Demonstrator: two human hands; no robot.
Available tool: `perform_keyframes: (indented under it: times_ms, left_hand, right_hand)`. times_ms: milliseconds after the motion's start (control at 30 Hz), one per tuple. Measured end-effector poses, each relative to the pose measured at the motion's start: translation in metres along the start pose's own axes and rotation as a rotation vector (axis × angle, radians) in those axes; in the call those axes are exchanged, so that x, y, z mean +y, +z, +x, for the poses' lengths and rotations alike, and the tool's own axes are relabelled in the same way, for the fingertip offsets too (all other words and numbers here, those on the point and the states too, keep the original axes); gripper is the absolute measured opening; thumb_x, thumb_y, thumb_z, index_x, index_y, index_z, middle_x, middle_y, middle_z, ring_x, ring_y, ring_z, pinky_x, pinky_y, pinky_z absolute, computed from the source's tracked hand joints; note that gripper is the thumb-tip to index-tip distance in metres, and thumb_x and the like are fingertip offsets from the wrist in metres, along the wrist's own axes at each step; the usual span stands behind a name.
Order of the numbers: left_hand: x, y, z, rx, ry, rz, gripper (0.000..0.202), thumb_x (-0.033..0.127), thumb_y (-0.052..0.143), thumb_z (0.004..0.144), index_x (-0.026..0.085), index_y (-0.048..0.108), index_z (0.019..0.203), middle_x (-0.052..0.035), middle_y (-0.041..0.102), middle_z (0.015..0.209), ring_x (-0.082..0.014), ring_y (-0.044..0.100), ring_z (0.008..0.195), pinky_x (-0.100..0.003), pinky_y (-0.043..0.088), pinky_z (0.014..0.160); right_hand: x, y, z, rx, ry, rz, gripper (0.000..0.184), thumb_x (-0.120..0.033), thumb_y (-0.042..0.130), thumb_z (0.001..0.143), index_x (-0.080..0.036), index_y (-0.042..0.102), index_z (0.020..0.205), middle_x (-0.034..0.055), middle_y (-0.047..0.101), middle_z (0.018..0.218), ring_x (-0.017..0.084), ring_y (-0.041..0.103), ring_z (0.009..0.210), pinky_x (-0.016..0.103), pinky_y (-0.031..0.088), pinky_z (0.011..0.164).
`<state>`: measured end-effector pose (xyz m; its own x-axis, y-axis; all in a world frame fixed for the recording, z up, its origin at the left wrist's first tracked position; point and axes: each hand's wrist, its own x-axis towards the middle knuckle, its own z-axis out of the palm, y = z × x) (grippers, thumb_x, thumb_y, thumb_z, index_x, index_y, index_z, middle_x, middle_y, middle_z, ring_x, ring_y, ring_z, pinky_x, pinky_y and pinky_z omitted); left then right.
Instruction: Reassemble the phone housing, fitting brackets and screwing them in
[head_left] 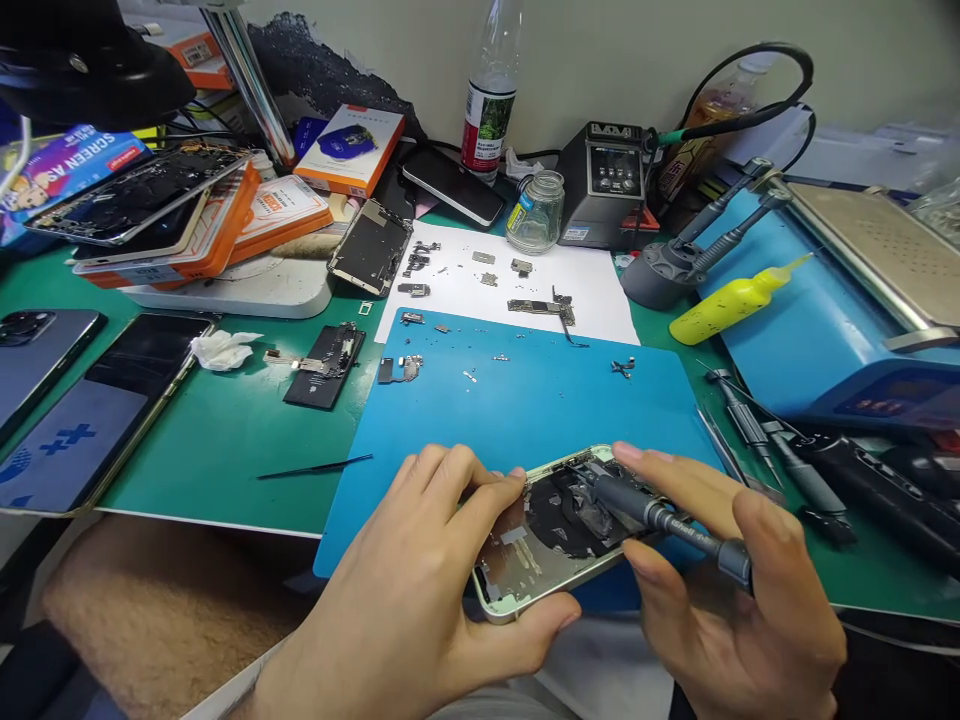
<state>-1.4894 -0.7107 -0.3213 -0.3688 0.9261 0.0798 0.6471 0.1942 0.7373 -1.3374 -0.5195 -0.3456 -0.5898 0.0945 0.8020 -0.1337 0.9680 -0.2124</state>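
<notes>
My left hand (420, 560) grips a pale green phone housing (547, 575) by its left end, fingers on the far edge and thumb on the near edge. The housing lies open and tilted above the blue mat (487, 420), its inside showing a black round patch and bare metal. In my right hand (780, 590) is a grey screwdriver (675, 525), slanting across the housing with its front end near the upper inside edge. My right index finger and thumb are close to the housing's far and near edges. Whether the screwdriver's tip touches a screw cannot be made out.
Small screws and phone parts lie on the mat and on white paper (457, 290). A battery (322, 370) and black tweezers (315, 467) are left. Two phones (142, 400) sit further left. At right are a yellow bottle (731, 305), tools (750, 425) and a blue machine (795, 330).
</notes>
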Motion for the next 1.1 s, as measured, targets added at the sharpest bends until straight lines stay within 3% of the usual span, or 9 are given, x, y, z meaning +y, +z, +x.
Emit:
perform_keyframes:
  times_ms: [100,233,433,800,1100]
  left_hand:
    - [-0.001,0.001,-0.001,0.001,0.004,0.008,0.057,0.052,0.079,0.095,0.022,0.063,0.141,-0.0074,0.059,0.114,-0.0278,0.054,0.103,-0.046,0.054,0.085]
    - [-0.001,0.001,0.0,0.008,0.013,0.026,0.06,0.051,0.08,0.094,0.021,0.061,0.142,-0.0077,0.059,0.114,-0.0282,0.054,0.103,-0.047,0.054,0.085]
    - [0.0,0.0,0.0,0.013,0.015,0.017,0.057,0.046,0.082,0.093,0.02,0.062,0.141,-0.0076,0.06,0.112,-0.0278,0.055,0.102,-0.046,0.055,0.083]
    - [0.001,0.0,0.003,0.023,0.01,0.04,0.058,0.048,0.083,0.09,0.019,0.066,0.137,-0.0083,0.061,0.109,-0.0279,0.056,0.099,-0.046,0.057,0.08]
    - [0.0,0.001,0.003,0.032,0.013,0.027,0.059,0.049,0.084,0.089,0.017,0.067,0.135,-0.0085,0.061,0.108,-0.0279,0.056,0.099,-0.046,0.056,0.08]
  right_hand:
    - [-0.002,0.004,0.0,0.084,0.176,0.056,0.077,0.006,0.076,0.086,-0.017,0.056,0.157,0.0095,0.083,0.115,0.029,0.082,0.097,0.046,0.07,0.084]
    - [-0.005,0.008,0.0,0.326,0.337,-0.017,0.056,0.0,0.075,0.09,-0.015,0.067,0.144,0.0075,0.083,0.098,0.027,0.082,0.081,0.04,0.069,0.068]
    - [-0.006,0.004,-0.004,0.246,0.338,-0.031,0.059,-0.002,0.078,0.087,-0.013,0.067,0.144,0.0079,0.083,0.101,0.024,0.083,0.084,0.035,0.07,0.073]
    - [-0.007,0.006,-0.007,0.224,0.344,-0.006,0.062,0.001,0.077,0.086,-0.017,0.068,0.145,0.0038,0.084,0.106,0.019,0.082,0.092,0.028,0.068,0.085]
    - [-0.006,0.002,-0.011,0.171,0.346,-0.036,0.066,0.001,0.078,0.087,-0.016,0.063,0.149,0.0067,0.084,0.108,0.021,0.083,0.092,0.031,0.069,0.084]
